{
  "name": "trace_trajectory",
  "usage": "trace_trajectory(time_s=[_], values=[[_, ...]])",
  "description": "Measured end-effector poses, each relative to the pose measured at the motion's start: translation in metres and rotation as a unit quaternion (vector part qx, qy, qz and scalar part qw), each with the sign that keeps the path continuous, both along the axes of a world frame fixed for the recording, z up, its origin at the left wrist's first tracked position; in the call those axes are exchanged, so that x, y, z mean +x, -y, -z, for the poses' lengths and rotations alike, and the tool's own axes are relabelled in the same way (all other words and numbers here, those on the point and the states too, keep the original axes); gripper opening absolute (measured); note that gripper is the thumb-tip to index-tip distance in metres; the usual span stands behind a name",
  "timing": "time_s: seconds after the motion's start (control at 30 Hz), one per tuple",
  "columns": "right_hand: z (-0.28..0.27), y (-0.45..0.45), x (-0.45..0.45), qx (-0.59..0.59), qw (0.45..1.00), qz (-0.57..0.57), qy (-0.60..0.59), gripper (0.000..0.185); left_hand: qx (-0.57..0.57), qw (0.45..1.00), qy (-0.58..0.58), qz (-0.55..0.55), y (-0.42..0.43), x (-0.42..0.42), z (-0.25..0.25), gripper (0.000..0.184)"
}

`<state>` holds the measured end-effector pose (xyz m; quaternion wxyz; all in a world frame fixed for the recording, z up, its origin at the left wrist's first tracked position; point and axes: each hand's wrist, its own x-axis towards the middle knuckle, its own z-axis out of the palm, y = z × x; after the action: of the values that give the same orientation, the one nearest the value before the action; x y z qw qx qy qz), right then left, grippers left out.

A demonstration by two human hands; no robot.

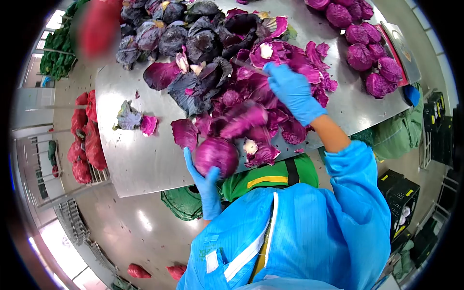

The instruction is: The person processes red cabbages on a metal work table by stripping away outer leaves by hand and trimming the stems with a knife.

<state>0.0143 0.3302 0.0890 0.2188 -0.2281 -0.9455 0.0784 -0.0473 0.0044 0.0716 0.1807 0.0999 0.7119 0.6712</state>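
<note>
The work looks partway along: bright, stripped red cabbages (358, 57) sit at the far right of the steel table (140, 166), while dark-leaved heads (171, 41) at the far left seem left to do. Loose purple leaves (256, 89) lie between. The left hand (208, 188) spreads its fingers around a smooth red cabbage (216, 157) (slightly blurred) by the near edge; the right hand (294, 92) has curled fingers, their grip on anything impossible to tell.

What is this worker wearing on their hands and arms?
The left hand and right hand wear light-blue gloves with no visible markings. The right sleeve is brighter blue, slightly shiny, loose and creased; it stops short of the glove, leaving part of the forearm bare. The left sleeve cannot be made out clearly.
</note>
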Motion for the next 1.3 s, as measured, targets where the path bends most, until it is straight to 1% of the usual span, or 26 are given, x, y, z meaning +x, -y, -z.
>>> trace_trajectory(time_s=[0.03,0.07,0.13,0.17,0.2,0.27,0.3,0.33,0.37,0.4,0.43,0.47,0.5,0.53,0.57,0.6,0.67,0.7,0.77,0.8,0.87,0.97,1.07,1.1,1.2,1.3], values=[[-0.014,0.006,0.006,-0.030,0.998,0.059,0.007,0.036,0.054,0.991,0.124,-0.013,0.005,-0.010,0.008,0.099],[-0.022,0.014,0.011,-0.098,0.991,0.066,-0.064,0.045,0.109,0.963,0.245,-0.024,0.009,-0.018,0.016,0.094],[-0.041,0.045,0.022,-0.283,0.956,0.015,-0.079,0.046,0.097,0.923,0.371,-0.041,-0.004,-0.020,-0.008,0.087],[-0.039,0.065,0.026,-0.378,0.922,-0.026,-0.081,0.047,0.091,0.895,0.434,-0.047,-0.010,-0.020,-0.016,0.084],[-0.032,0.083,0.026,-0.469,0.877,-0.067,-0.081,0.048,0.091,0.924,0.370,-0.026,-0.011,-0.022,-0.004,0.082],[-0.015,0.109,0.016,-0.451,0.885,-0.115,-0.013,0.056,0.090,0.967,0.236,0.019,-0.010,-0.028,0.027,0.079],[-0.006,0.118,0.009,-0.429,0.898,-0.099,0.010,0.061,-0.049,0.995,0.054,-0.074,-0.025,-0.014,0.008,0.072],[0.001,0.125,0.002,-0.406,0.909,-0.084,0.034,0.066,-0.060,0.995,-0.061,-0.049,-0.035,-0.014,-0.004,0.078],[0.008,0.124,-0.003,-0.454,0.887,-0.088,-0.001,0.070,-0.083,0.988,-0.126,0.042,-0.028,-0.019,0.010,0.088],[0.015,0.125,-0.009,-0.560,0.821,-0.079,-0.083,0.067,-0.106,0.968,-0.188,0.131,-0.025,-0.025,0.013,0.097],[0.019,0.118,-0.012,-0.533,0.840,-0.084,-0.056,0.064,-0.149,0.935,-0.261,0.189,-0.019,-0.030,0.010,0.119],[0.018,0.106,-0.019,-0.504,0.859,-0.087,-0.031,0.061,-0.179,0.931,-0.253,0.192,-0.024,-0.025,-0.002,0.129],[0.014,0.096,-0.027,-0.560,0.824,-0.084,0.017,0.058,-0.192,0.920,-0.275,0.201,-0.031,-0.023,-0.012,0.130],[0.015,0.090,-0.031,-0.588,0.804,-0.076,0.033,0.052,-0.204,0.908,-0.298,0.211,-0.037,-0.024,-0.016,0.131],[0.023,0.084,-0.036,-0.539,0.835,-0.072,0.082,0.049,-0.193,0.893,-0.342,0.221,-0.038,-0.028,-0.009,0.129],[0.034,0.082,-0.039,-0.487,0.861,-0.068,0.131,0.046,-0.168,0.891,-0.356,0.226,-0.041,-0.032,-0.006,0.125],[0.044,0.092,-0.031,-0.462,0.886,-0.038,0.006,0.041,-0.172,0.882,-0.368,0.237,-0.046,-0.037,-0.010,0.119],[0.045,0.098,-0.024,-0.446,0.893,-0.027,-0.053,0.039,-0.153,0.906,-0.328,0.218,-0.049,-0.036,-0.013,0.118],[0.026,0.108,-0.008,-0.471,0.862,-0.028,-0.186,0.031,-0.123,0.942,-0.259,0.174,-0.050,-0.041,-0.005,0.117],[0.020,0.113,0.001,-0.481,0.839,-0.029,-0.251,0.028,-0.099,0.947,-0.267,0.151,-0.053,-0.045,-0.006,0.113],[0.021,0.122,0.023,-0.440,0.870,-0.040,-0.217,0.022,-0.073,0.960,-0.214,0.166,-0.056,-0.052,-0.011,0.111],[0.019,0.118,0.038,-0.344,0.927,-0.056,-0.138,0.020,-0.194,0.887,-0.376,0.183,-0.060,-0.059,-0.019,0.111],[0.005,0.112,0.032,-0.254,0.959,-0.092,-0.086,0.018,-0.105,0.965,-0.173,0.169,-0.065,-0.055,-0.007,0.112],[0.006,0.110,0.029,-0.235,0.964,-0.103,-0.064,0.018,-0.079,0.973,-0.148,0.157,-0.072,-0.050,-0.015,0.115],[0.004,0.106,0.021,-0.200,0.972,-0.122,-0.016,0.019,-0.155,0.955,-0.207,0.148,-0.075,-0.050,-0.012,0.119],[0.001,0.098,0.016,-0.141,0.976,-0.166,0.006,0.020,-0.216,0.944,-0.186,0.164,-0.076,-0.051,-0.019,0.118]])
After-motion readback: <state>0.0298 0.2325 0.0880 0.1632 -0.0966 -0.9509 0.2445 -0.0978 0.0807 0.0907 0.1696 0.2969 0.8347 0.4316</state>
